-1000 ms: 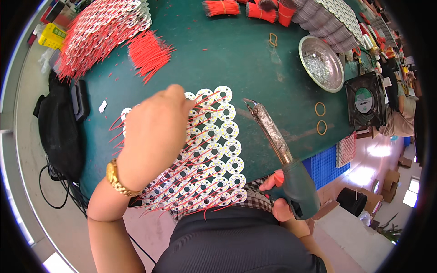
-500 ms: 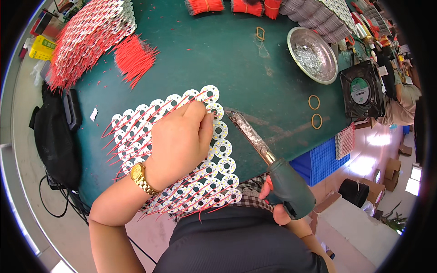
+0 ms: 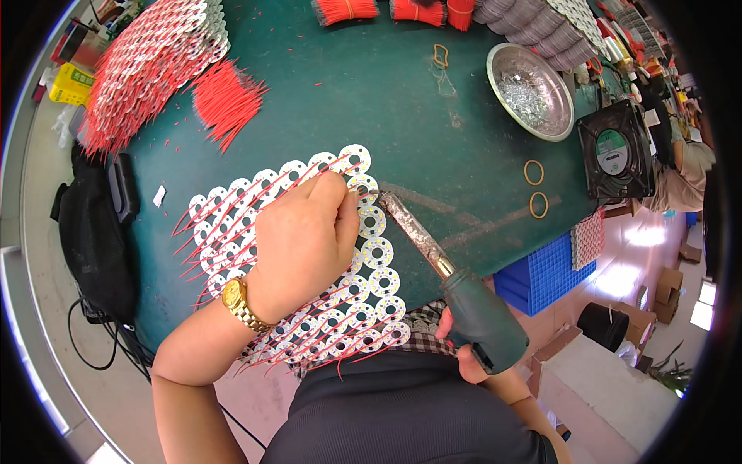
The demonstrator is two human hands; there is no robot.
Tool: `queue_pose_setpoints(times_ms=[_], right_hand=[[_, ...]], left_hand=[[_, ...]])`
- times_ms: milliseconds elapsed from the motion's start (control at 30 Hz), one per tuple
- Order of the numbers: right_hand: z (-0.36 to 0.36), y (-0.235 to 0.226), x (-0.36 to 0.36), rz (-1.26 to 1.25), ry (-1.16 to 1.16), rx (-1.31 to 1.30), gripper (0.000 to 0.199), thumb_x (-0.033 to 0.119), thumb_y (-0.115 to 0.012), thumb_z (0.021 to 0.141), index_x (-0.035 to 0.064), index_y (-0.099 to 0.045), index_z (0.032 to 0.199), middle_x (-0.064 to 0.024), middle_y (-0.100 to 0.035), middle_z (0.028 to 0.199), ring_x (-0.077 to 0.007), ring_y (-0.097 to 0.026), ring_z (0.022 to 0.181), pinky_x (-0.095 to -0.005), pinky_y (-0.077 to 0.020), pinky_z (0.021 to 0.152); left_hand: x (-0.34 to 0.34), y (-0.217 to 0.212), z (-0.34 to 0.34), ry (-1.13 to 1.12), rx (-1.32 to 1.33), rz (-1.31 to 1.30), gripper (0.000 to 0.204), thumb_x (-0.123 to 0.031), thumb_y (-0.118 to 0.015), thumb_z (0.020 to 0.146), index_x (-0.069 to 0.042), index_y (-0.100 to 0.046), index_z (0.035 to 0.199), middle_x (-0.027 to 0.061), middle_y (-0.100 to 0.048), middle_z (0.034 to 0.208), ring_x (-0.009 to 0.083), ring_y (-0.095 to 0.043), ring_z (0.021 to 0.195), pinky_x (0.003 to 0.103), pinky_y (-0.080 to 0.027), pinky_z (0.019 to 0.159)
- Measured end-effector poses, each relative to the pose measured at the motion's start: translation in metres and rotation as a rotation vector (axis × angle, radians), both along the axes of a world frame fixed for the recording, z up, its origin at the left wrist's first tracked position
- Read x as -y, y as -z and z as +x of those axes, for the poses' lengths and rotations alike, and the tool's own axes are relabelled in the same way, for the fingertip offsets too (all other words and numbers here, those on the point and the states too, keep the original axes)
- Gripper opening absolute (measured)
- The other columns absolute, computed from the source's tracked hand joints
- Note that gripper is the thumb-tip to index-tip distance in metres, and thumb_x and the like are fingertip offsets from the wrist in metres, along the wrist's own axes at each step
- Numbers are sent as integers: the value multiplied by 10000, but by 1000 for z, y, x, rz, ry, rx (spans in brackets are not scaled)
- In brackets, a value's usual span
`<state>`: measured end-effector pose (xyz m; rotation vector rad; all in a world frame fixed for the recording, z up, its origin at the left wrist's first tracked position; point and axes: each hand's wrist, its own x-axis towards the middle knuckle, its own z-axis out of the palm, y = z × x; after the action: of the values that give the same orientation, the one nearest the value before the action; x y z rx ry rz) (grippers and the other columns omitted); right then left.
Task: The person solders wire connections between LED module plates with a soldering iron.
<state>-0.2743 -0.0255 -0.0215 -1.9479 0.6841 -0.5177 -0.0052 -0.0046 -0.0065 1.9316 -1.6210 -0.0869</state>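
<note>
A panel of round white circuit boards (image 3: 377, 253) lies at the table's near edge, with thin red wires running slantwise across its rows. My left hand (image 3: 305, 228) rests over it, thumb and forefinger pinched at a board near the upper right corner. A red wire seems to be in that pinch, mostly hidden by the fingers. In my right hand (image 3: 470, 365) is a soldering iron (image 3: 483, 321) with a thick dark green handle. Its worn metal barrel points up and left, and the tip reaches the board beside my left fingertips.
Loose red wires (image 3: 227, 102) lie beyond the panel, next to a stack of wired boards (image 3: 154, 66). A metal bowl (image 3: 563, 116) with silvery bits, a black fan (image 3: 614, 151) and rubber bands (image 3: 533, 172) are on the right. A blue crate (image 3: 545, 282) stands beyond the table edge.
The soldering iron has moved left with my right hand, its tip now at the board by my left fingertips. My left hand has barely shifted.
</note>
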Motion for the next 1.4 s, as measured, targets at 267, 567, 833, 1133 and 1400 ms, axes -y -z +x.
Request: queue_pose_setpoints(times_ms=[267,567,833,1133,1400], right_hand=[[-5,1,-3,107,43,-25,598,632,-588,859,37,-632,825,-26,-575,721,-128,-514,597,-276,-387,536],[-24,11,-14,159,33,-125,615,378,-757,715,36,-606,1204,-140,-647,1104,-348,-647,844,-375,-514,699],[-17,8,-6,203,127,-7,427,398,-776,756,21,-627,892,-19,-571,798,-123,-504,719,-257,-417,654],[-24,-1,-5,492,50,0,607,480,-839,692,-7,-630,986,-27,-608,838,-109,-538,757,-244,-420,698],[-28,2,-19,454,122,107,693,570,-784,728,-22,-629,1052,-38,-620,848,-145,-577,755,-274,-444,675]], left_hand=[[1,2,-1,7,8,-25,147,-51,-664,853,-44,-542,770,89,-540,613,225,-510,471,349,-369,446],[-2,0,0,7,28,-21,135,-46,-648,862,-42,-545,774,94,-527,612,228,-510,480,353,-374,457],[-7,-39,11,-57,-107,71,157,-105,-622,888,-29,-535,782,133,-561,639,308,-563,552,408,-427,510],[-12,-16,-2,70,-51,203,174,-93,-640,872,-18,-540,750,127,-545,613,284,-529,510,382,-387,487],[-10,-16,-3,89,-32,174,178,-93,-642,862,-31,-528,740,120,-532,594,286,-533,513,392,-388,489]])
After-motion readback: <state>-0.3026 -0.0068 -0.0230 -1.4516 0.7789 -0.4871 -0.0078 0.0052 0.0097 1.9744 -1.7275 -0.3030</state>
